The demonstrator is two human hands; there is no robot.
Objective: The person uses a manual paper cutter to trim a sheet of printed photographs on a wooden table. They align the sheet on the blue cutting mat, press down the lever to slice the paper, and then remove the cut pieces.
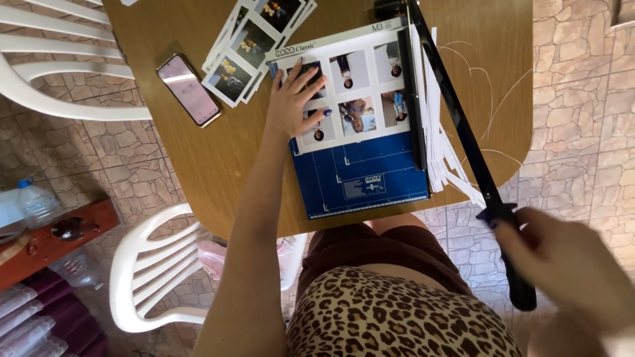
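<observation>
Left hand (297,92) pressed flat with fingers spread on a photo sheet (357,99); right hand (569,271) closed around the raised cutter handle (512,264).

Centre of the frame holds the sheet, a white page of small portrait prints, lying on the blue paper trimmer (360,175) with its right edge against the cutting rail. The trimmer's long black blade arm (456,125) runs from the top of the frame down to the lower right, lifted clear of the board, its grip wrapped by the blurred right hand. White paper strips (440,152) lie just beside the trimmer's right edge. Upper left of the trimmer, a fanned stack of printed photos (254,43) rests on the wooden table (225,165), with a phone (188,89) further left. White plastic chairs (142,271) stand at the left over a stone-tile floor.
</observation>
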